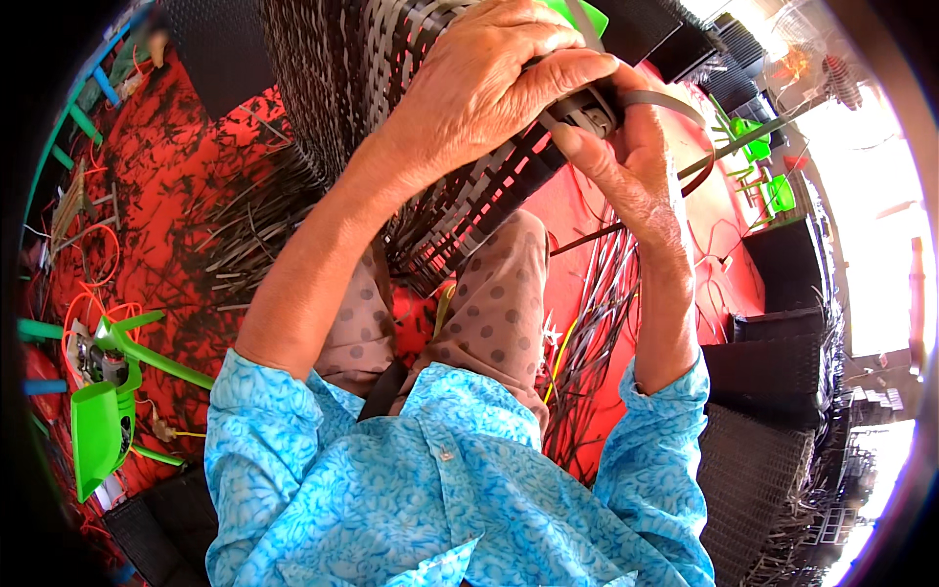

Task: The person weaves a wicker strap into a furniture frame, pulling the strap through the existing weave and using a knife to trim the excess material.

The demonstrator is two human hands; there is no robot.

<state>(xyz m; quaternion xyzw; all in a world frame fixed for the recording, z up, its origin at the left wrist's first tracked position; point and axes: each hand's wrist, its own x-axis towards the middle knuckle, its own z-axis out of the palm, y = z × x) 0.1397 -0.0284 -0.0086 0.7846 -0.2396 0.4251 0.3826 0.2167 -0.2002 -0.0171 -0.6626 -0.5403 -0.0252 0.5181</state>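
A woven piece of dark and grey flat plastic strips (430, 210) stands tilted between my knees, with open gaps in its lattice. My left hand (494, 83) is closed over its upper edge, the thumb stretched towards the right hand. My right hand (631, 181) pinches at the same dark corner, thumb and fingers bent around it. A flat grey strip (670, 101) loops out to the right from between the hands. The fingers partly cover the corner, so the exact hold on the strip is hard to see.
Loose strips lie in bundles on the red floor (176, 230), left and right of my legs. A green plastic chair (95, 440) is at the lower left. Dark woven pieces (753, 479) line the right side, with smaller green seats (780, 194) farther back.
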